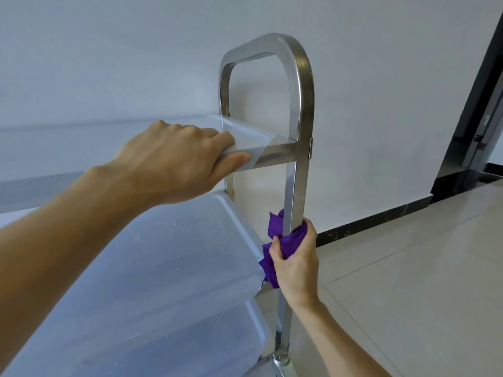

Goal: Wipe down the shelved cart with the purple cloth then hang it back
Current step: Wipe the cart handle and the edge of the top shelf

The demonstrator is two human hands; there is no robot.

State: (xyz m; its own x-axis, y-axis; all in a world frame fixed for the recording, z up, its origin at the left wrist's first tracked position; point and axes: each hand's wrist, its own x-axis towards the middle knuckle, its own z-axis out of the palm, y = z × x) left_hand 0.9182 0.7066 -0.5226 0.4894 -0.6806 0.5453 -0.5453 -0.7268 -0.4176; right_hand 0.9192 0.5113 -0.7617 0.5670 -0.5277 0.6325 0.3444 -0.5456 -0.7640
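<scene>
The shelved cart has a stainless steel frame with a looped handle at its end and pale plastic shelves. My left hand grips the rim of the top shelf near the steel crossbar. My right hand holds the purple cloth wrapped around the near upright post, level with the middle shelf. Part of the cloth hangs down beside that shelf's corner. Water droplets speckle the middle shelf.
A white wall stands close behind the cart. Pale floor tiles spread to the right, edged by a dark skirting strip. A dark door frame rises at the far right. A lower shelf and a caster show at the bottom.
</scene>
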